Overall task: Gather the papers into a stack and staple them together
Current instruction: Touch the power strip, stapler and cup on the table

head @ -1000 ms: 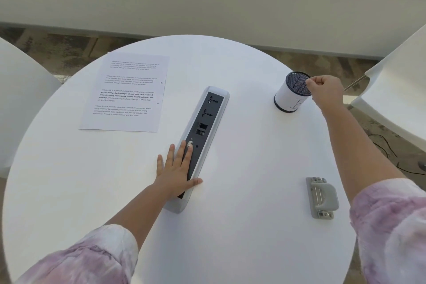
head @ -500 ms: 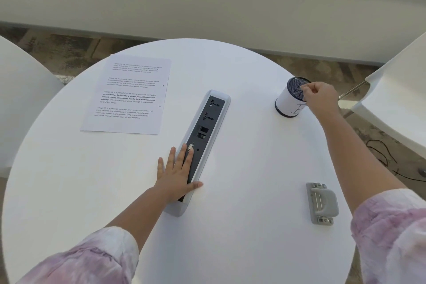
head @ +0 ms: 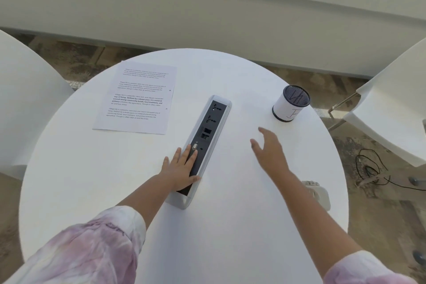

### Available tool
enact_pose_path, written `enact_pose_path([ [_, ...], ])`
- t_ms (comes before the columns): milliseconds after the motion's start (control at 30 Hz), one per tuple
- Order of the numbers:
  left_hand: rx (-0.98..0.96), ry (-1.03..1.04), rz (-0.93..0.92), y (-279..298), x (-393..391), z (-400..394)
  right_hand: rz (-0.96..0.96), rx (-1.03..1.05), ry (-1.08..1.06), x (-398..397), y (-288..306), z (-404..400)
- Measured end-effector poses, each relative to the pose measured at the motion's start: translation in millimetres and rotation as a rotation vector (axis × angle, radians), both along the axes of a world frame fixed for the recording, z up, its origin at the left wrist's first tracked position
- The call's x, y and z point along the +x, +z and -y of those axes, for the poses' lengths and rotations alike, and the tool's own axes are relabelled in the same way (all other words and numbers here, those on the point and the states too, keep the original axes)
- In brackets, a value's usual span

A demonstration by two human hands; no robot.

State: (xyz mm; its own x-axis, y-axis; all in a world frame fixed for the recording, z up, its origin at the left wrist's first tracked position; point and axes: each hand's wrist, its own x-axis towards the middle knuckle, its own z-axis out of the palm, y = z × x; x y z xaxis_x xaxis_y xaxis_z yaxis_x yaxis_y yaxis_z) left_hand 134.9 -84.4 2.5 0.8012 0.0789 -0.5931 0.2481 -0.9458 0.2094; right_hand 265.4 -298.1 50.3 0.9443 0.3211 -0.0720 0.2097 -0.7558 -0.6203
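Head view looks down on a round white tabletop (head: 92, 180). Both forearms reach in from the bottom edge, each in a pushed-up pink-and-white tie-dye sleeve (head: 76, 251).

At the centre, the left hand (head: 181, 168) lies flat, palm down, on the near end of a long grey power strip panel (head: 202, 143) set into the tabletop. Its fingers are straight and close together, pointing away from the person, with the thumb spread out to the right across the dark face of the panel. It holds nothing.

To the right of the panel, the right hand (head: 268, 147) is held with its fingers extended and loosely spread, angled toward the upper left, and it grips nothing (whether it touches the surface or hangs just above it cannot be told). The right forearm runs diagonally from the lower right corner and covers part of the stapler (head: 319, 193), a pale grey block near the right rim of the tabletop.

A printed sheet of papers (head: 138, 97) lies flat on the far left part of the tabletop, well apart from both hands. How many sheets it holds cannot be told.

A white cylindrical cup with a dark mesh rim (head: 291, 102) stands upright at the far right, beyond the right hand. White chairs (head: 391, 99) flank the tabletop.
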Motion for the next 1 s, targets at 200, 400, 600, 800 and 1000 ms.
enact_pose_path([
  [200, 0.052, 0.022, 0.108, -11.0, -35.6, 6.8, -0.068, -0.118, 0.078, -41.8, -18.9, -1.8],
  [400, 0.078, 0.120, 0.322, -18.4, -76.9, -2.6, -0.079, -0.208, 0.142, -81.5, -31.5, 2.0],
  [600, 0.078, 0.184, 0.460, -35.9, -107.6, -0.5, -0.049, -0.327, 0.173, -112.4, -48.9, 13.2],
  [800, 0.045, 0.278, 0.531, -38.4, -123.1, 16.4, 0.091, -0.399, 0.220, -137.4, -75.2, 25.3],
  [1000, 0.099, 0.278, 0.433, -46.6, -133.0, 22.0, 0.039, -0.439, 0.232, -154.0, -85.9, 31.8],
])
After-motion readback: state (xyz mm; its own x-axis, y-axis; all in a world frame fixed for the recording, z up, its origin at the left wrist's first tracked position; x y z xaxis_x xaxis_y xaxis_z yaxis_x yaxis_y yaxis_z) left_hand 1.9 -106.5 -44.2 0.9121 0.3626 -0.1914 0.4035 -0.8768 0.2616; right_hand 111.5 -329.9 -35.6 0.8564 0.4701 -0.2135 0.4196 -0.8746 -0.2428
